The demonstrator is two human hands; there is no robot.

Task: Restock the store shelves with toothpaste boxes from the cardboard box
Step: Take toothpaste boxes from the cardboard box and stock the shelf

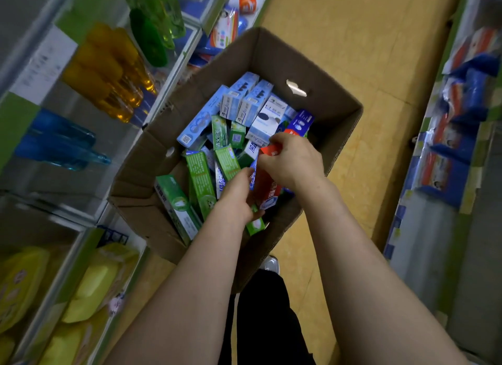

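Left hand (237, 199) among toothpaste boxes (201, 180) — grip hidden, cannot tell; right hand (292, 161) pinches red box (267, 185).

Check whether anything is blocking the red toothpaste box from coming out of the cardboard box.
Nothing visible does. The right hand and left hand both hold the red toothpaste box, nothing lies over it, and the cardboard box is open above.

Brown cardboard box (320, 74) holds green (199, 180), blue (202, 117), red toothpaste boxes (267, 185).
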